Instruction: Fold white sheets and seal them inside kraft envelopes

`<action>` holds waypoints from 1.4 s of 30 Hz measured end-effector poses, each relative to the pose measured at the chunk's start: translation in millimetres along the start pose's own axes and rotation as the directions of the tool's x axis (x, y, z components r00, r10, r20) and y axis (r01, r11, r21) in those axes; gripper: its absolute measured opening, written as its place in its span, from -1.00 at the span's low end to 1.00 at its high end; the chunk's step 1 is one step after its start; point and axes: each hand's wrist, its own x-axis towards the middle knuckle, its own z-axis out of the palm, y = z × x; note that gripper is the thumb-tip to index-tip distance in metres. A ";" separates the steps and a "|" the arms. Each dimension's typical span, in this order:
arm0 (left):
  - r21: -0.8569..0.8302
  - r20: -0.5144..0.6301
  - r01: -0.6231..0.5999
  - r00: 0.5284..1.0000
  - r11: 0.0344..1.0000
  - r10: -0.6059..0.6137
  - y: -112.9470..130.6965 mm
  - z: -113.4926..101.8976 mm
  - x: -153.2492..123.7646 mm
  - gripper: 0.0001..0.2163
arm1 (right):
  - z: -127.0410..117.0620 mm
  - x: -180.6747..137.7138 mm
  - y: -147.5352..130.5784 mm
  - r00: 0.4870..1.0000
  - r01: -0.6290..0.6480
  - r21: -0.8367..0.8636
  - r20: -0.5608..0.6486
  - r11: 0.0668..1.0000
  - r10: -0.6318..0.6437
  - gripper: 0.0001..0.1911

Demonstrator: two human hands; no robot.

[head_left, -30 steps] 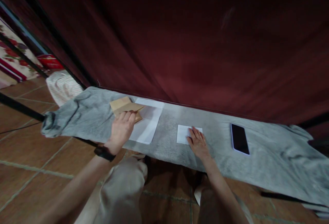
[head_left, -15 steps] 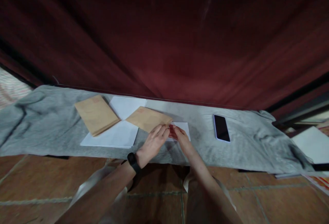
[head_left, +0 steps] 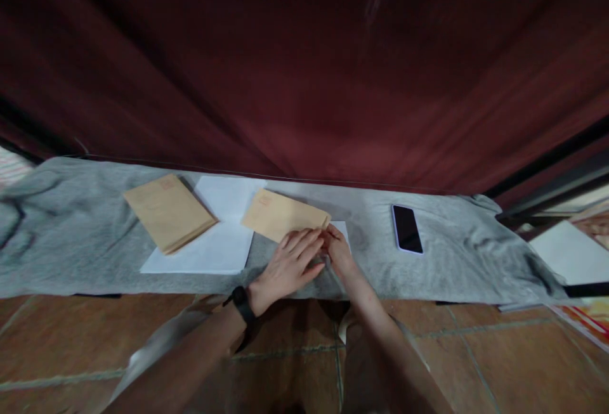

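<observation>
A brown paper envelope [head_left: 285,213] with a small reddish mark lies slanted on the grey cloth. My left hand [head_left: 291,260], with a black band on its wrist, rests on the envelope's near right part, fingers stretched out flat and thumb apart. At the envelope's right end, my right hand [head_left: 339,250] has its fingers closed on the edge; the fingertips are partly hidden by the left hand. A small white paper [head_left: 341,229] lies beneath this end, mostly covered. Something reddish shows dimly between the hands, too small to make out.
A stack of brown envelopes [head_left: 169,211] lies at left, partly over white sheets [head_left: 204,255]. To the right is a phone [head_left: 407,229] with a pale purple case. Grey cloth [head_left: 457,243] covers the narrow surface, with a dark red curtain [head_left: 304,84] behind it.
The envelope has shifted right, over more of the small white paper. My left hand has flattened out, its fingers now stretched. The view has moved slightly.
</observation>
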 end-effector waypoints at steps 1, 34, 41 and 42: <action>-0.016 0.009 0.000 1.000 1.000 0.000 -7.4 -4.1 0.8 -0.45 | -4.0 0.1 -3.5 1.000 -0.002 -0.023 0.008 1.000 0.003 -0.73; -0.010 0.209 0.021 0.978 1.000 -0.019 -32.6 -11.0 7.5 -0.08 | -59.6 -11.9 -37.1 0.982 0.044 -0.386 0.188 0.921 0.032 -0.77; 0.057 0.250 0.049 0.966 0.997 -0.062 -30.1 -9.0 9.3 -0.04 | -61.1 -11.4 -37.5 0.937 0.256 -0.568 -0.054 0.782 -0.346 -0.81; 0.056 0.256 0.053 0.964 0.997 -0.066 -30.0 -8.5 9.0 -0.05 | -61.0 -13.5 -41.0 0.910 0.271 -0.579 -0.107 0.769 -0.401 -0.79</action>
